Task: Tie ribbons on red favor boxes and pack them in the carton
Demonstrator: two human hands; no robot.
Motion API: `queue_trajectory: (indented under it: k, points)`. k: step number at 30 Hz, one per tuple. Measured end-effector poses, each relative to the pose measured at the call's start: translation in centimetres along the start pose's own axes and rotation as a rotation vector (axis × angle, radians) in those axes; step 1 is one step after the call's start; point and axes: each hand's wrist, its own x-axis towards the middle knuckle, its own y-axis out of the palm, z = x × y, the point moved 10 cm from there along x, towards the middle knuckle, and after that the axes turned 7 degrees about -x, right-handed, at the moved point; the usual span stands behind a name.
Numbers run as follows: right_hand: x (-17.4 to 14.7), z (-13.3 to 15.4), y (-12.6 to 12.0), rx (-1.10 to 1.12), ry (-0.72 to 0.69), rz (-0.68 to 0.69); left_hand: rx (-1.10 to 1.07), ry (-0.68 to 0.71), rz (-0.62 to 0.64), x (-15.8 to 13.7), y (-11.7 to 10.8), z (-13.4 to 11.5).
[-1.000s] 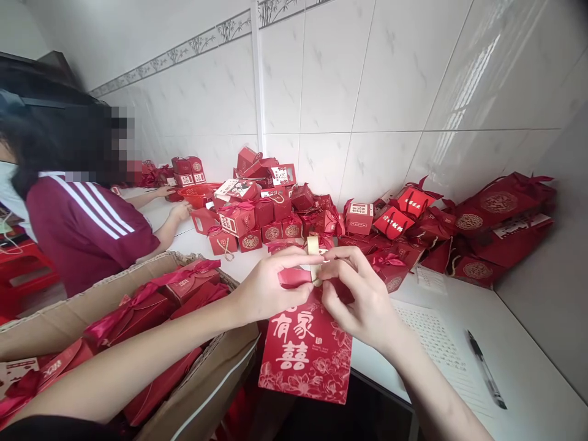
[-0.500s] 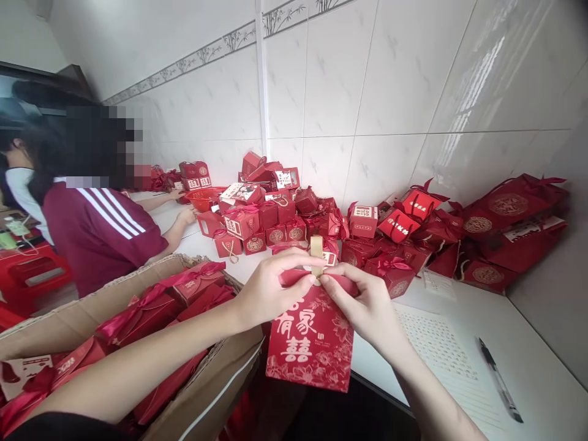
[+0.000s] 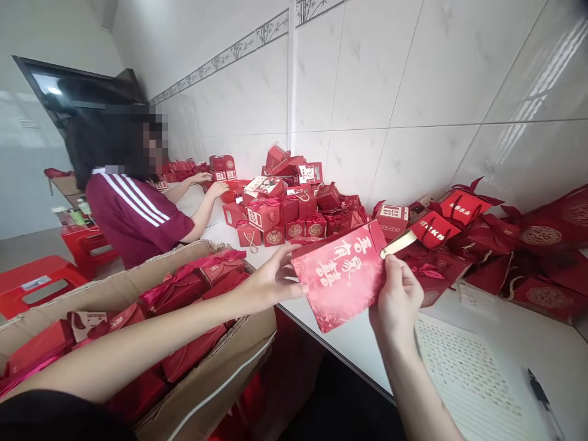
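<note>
A flat red gift bag (image 3: 342,275) with pale Chinese characters, flowers and a gold ribbon loop (image 3: 399,244) is held up in front of me, turned on its side. My right hand (image 3: 399,291) is closed on its ribboned top end, thumb near the loop. At the opposite end, my left hand (image 3: 271,278) has its thumb at the near edge and its other fingers partly hidden behind the bag. Under my left forearm stands a cardboard box (image 3: 206,373) holding several red gift boxes (image 3: 174,294) tied with ribbon.
Red gift boxes (image 3: 289,208) are piled along the wall on the white table (image 3: 316,312). A written notepad (image 3: 463,361) and a pen (image 3: 539,389) lie at right. A person in a maroon top (image 3: 138,214) works at left, near red stools (image 3: 37,285).
The gift bag has turned from hanging upright to lying sideways. My left hand has gone from the ribbon end to the bag's other end. The view has swung left.
</note>
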Motion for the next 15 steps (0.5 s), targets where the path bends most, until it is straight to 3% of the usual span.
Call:
queue_trajectory:
  k: [2,4,6,8,10,12,15]
  points:
    - [-1.0,-2.7,1.3,0.124,0.151,0.055,-0.004,-0.053,-0.105,0.0,-1.0,0.0]
    - [-2.5,-4.9,3.4,0.164,0.302,0.217,0.009,-0.164,-0.184,0.0,-2.0,0.3]
    - [-4.1,-6.6,4.8,0.076,0.405,0.419,-0.013,-0.307,-0.24,-0.3,-3.2,0.8]
    - [-4.8,-8.0,4.3,-0.148,0.39,0.562,-0.043,-0.41,-0.306,-1.0,-4.9,1.0]
    - [-4.4,-8.9,2.6,-0.475,0.199,0.631,-0.073,-0.44,-0.396,-2.2,-7.3,0.5]
    - [-4.1,-9.6,1.1,-0.826,-0.143,0.682,-0.118,-0.385,-0.509,-3.9,-10.5,-0.6]
    - [-5.6,-11.7,-0.3,-1.03,-0.581,0.792,-0.1,-0.237,-0.739,-8.3,-16.5,-3.4]
